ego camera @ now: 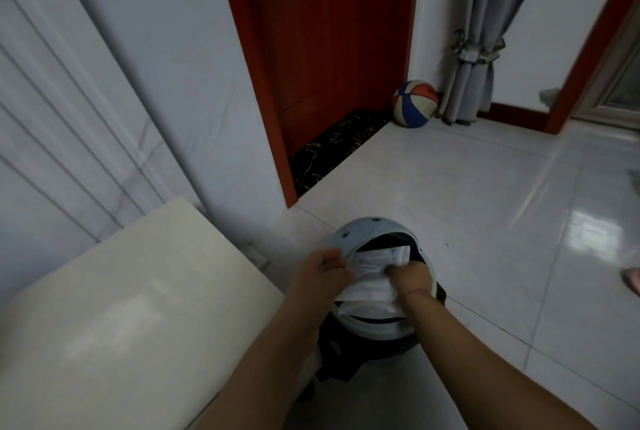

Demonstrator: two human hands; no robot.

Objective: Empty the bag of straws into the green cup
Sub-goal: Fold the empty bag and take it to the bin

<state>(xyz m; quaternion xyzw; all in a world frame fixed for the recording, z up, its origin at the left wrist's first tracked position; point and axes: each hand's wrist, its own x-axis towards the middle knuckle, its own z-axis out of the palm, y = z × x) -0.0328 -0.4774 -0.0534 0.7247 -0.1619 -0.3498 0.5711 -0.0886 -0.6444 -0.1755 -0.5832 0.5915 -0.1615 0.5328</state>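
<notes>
A white plastic bag [372, 270] with printed labels is held over the open mouth of a round pale blue bin [367, 232] lined in black. My left hand [320, 272] grips the bag's left edge. My right hand [410, 277] is closed on its right side, partly inside the bin's opening. No straws show, and no green cup is in view.
A cream tabletop [131, 308] lies at the lower left beside a white wall. A red-brown door [329, 48] stands behind, with a basketball [414, 103] and a grey curtain [481, 48] in the far corner. The glossy tiled floor [485, 204] spreads to the right.
</notes>
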